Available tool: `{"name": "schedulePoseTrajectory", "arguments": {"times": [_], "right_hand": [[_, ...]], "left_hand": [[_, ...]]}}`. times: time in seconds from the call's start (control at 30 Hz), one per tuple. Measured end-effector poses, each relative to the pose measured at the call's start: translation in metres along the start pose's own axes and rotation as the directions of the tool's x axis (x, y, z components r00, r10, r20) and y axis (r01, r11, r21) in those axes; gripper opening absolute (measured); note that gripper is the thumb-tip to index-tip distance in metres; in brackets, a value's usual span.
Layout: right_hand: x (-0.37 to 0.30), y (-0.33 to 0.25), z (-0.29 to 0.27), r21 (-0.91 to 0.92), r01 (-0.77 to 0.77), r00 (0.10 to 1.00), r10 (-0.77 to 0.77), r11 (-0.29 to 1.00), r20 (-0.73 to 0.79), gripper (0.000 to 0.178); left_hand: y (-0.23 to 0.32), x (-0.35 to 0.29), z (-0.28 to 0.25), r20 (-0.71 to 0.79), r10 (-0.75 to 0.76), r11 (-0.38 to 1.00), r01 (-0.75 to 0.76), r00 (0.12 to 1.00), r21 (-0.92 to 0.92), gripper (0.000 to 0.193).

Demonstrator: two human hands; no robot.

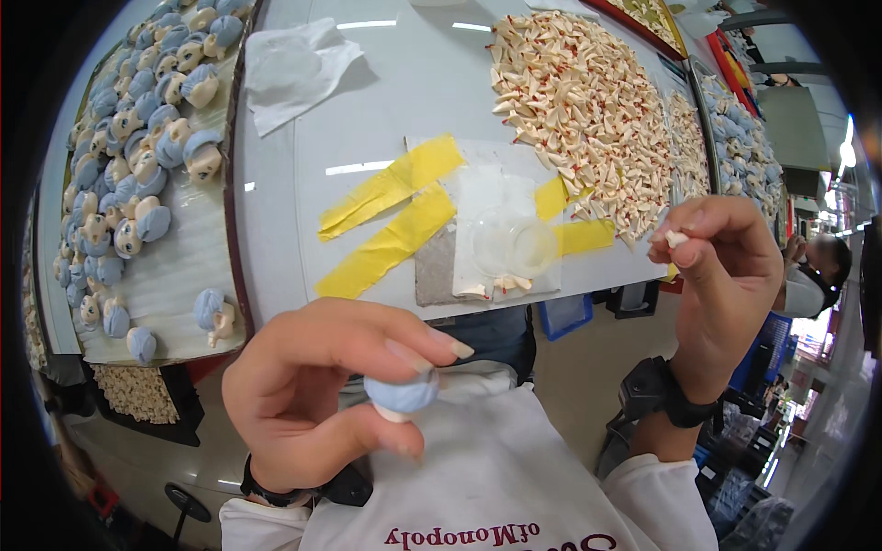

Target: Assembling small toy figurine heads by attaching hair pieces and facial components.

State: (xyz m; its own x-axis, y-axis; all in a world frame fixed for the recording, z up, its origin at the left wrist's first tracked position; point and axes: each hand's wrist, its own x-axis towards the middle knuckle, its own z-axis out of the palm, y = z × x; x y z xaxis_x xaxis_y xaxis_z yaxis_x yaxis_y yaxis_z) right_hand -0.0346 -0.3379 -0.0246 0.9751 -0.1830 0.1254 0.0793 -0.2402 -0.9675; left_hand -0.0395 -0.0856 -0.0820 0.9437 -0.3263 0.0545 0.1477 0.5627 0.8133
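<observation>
Between the thumb and fingers of my left hand (322, 395) is a small doll head (402, 395) with blue hair, held in front of my chest. My right hand (721, 266) is raised at the right, pinching a tiny cream-coloured piece (676, 239) between thumb and fingertips. Farther off lies a large heap of small cream pieces (583, 110), many with red tips. A clear round plastic cup (528, 246) stands on a white sheet (469, 197) at the table's near edge, with a few cream pieces beside it.
A tray (184, 317) at the left holds many blue-haired doll heads (147, 165). Yellow tape strips (390, 248) cross the grey table (404, 83); a crumpled white cloth (299, 69) lies near the tray. More heads (740, 133) fill another tray at far right. A person (813, 275) sits beyond.
</observation>
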Motion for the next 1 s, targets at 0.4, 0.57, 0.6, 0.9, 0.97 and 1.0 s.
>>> {"name": "schedulePoseTrajectory", "arguments": {"times": [0.4, 0.57, 0.6, 0.9, 0.97, 1.0], "right_hand": [[0.023, -0.009, 0.039, -0.451, 0.351, 0.886, -0.134, 0.82, 0.444, 0.014], [0.026, -0.016, 0.04, -0.583, 0.423, 0.865, -0.117, 0.694, 0.488, 0.015], [0.026, -0.016, 0.041, -0.57, 0.447, 0.851, -0.131, 0.69, 0.509, 0.015], [0.024, -0.017, 0.042, -0.564, 0.461, 0.848, -0.152, 0.686, 0.508, 0.016], [0.02, -0.02, 0.041, -0.537, 0.452, 0.851, -0.164, 0.712, 0.499, 0.016], [0.015, -0.022, 0.04, -0.45, 0.429, 0.864, -0.211, 0.783, 0.457, 0.016]], "left_hand": [[-0.004, 0.008, -0.012, 0.272, 0.063, 0.892, -0.176, 0.96, 0.415, 0.034], [-0.003, 0.008, -0.014, 0.226, 0.051, 0.91, -0.139, 0.973, 0.391, 0.033], [-0.002, 0.009, -0.014, 0.223, 0.052, 0.909, -0.138, 0.973, 0.394, 0.033], [-0.002, 0.009, -0.007, 0.236, 0.079, 0.909, -0.167, 0.969, 0.383, 0.036], [-0.001, 0.008, -0.005, 0.226, 0.061, 0.92, -0.143, 0.972, 0.364, 0.037], [-0.001, 0.008, -0.003, 0.223, 0.053, 0.926, -0.131, 0.973, 0.353, 0.038]]}}
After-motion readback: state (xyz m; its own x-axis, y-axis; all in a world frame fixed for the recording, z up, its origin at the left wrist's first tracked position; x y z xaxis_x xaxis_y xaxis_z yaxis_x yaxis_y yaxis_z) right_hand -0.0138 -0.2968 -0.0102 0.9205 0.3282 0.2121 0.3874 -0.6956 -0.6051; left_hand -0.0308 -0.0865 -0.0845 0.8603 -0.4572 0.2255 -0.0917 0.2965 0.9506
